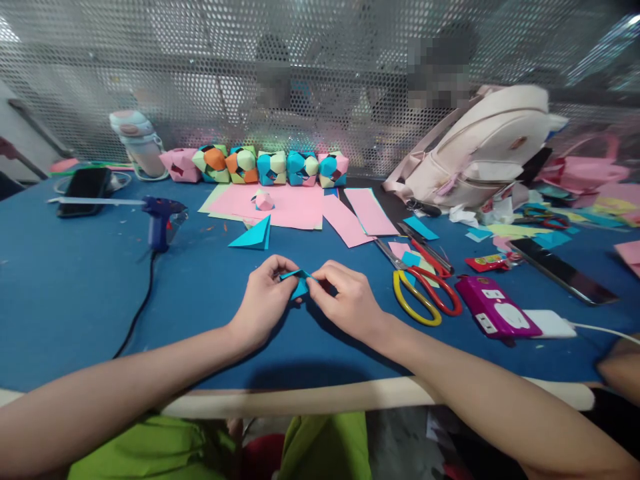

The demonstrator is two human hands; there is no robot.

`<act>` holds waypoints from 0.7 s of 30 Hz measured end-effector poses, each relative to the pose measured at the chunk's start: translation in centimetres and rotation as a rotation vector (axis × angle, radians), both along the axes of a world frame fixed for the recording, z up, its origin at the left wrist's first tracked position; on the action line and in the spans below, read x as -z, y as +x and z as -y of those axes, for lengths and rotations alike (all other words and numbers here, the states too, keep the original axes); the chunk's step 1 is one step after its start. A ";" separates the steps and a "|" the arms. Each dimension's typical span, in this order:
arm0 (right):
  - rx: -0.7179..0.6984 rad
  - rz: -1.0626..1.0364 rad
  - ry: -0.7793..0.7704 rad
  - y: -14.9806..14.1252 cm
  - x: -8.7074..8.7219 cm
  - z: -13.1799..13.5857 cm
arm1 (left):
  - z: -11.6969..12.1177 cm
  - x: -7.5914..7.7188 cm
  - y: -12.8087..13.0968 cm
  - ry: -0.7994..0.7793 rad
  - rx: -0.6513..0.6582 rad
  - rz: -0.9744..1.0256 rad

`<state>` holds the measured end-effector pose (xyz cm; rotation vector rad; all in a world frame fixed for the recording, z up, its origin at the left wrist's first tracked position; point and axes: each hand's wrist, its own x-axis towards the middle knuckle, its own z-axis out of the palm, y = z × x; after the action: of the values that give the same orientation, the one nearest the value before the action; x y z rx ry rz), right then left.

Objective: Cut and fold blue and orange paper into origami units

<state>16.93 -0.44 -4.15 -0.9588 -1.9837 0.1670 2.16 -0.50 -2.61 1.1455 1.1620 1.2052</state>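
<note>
Both of my hands meet over the blue table near its front edge, around a small folded piece of blue paper (301,288). My left hand (263,293) pinches the paper's left side between thumb and fingers. On the other side, the thumb and forefinger of my right hand (346,293) grip its edge. Parts of the paper are hidden by my fingers. Just beyond my left hand lies another folded blue paper piece (254,235), pointed at one end. A small pink folded paper shape (263,200) rests on pink paper sheets (295,212) farther back.
Several folded paper balls (271,168) line the back by the perforated metal panel. A blue glue gun (163,220) with its cord stands left. Scissors (420,293), a purple power bank (495,310), a phone (565,270) and a backpack (485,153) are right. Another person's arm (620,367) shows far right.
</note>
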 end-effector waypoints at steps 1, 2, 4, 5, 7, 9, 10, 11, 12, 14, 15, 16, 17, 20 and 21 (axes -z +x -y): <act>0.002 -0.003 0.000 0.0 0.0 0.0 | 0.0 0.0 0.0 -0.007 0.011 -0.003; 0.004 -0.004 -0.003 0.0 -0.1 0.0 | 0.0 0.0 0.0 -0.012 0.022 -0.008; 0.008 -0.005 -0.011 0.1 -0.1 0.0 | 0.1 0.0 0.1 -0.022 0.040 -0.022; 0.010 -0.004 -0.015 0.2 -0.1 0.0 | 0.1 0.0 0.1 -0.026 0.053 -0.028; 0.017 -0.004 -0.025 0.3 -0.2 -0.1 | 0.1 0.0 0.0 -0.031 0.077 -0.029; 0.021 -0.004 -0.037 0.4 -0.1 -0.2 | 0.0 -0.1 0.0 -0.024 0.088 -0.043; 0.022 -0.003 -0.044 0.4 -0.1 -0.3 | 0.0 -0.2 -0.1 -0.014 0.084 -0.062; 0.022 0.000 -0.052 0.5 -0.1 -0.3 | 0.0 -0.2 -0.1 -0.004 0.077 -0.085; 0.020 0.004 -0.059 0.5 -0.1 -0.4 | -0.1 -0.3 -0.2 0.004 0.069 -0.108; 0.007 0.012 -0.088 0.5 -0.1 -0.4 | -0.2 -0.3 -0.2 0.009 0.049 -0.124; 0.002 0.011 -0.108 0.4 -0.1 -0.4 | -0.3 -0.2 -0.2 0.007 0.035 -0.116; 0.000 0.007 -0.134 0.4 -0.1 -0.4 | -0.3 -0.1 -0.2 0.005 0.017 -0.103; 0.003 0.001 -0.162 0.3 -0.1 -0.4 | -0.4 0.0 -0.2 0.007 -0.005 -0.092; 0.036 -0.012 -0.238 0.1 0.0 -0.4 | -0.5 0.3 -0.1 0.011 -0.044 -0.085; 0.044 -0.009 -0.253 0.0 0.1 -0.5 | -0.5 0.3 -0.1 0.007 -0.040 -0.089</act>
<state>16.97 0.02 -4.23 -1.1585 -1.9625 0.4044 2.01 -0.04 -2.94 1.1967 1.2533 1.1996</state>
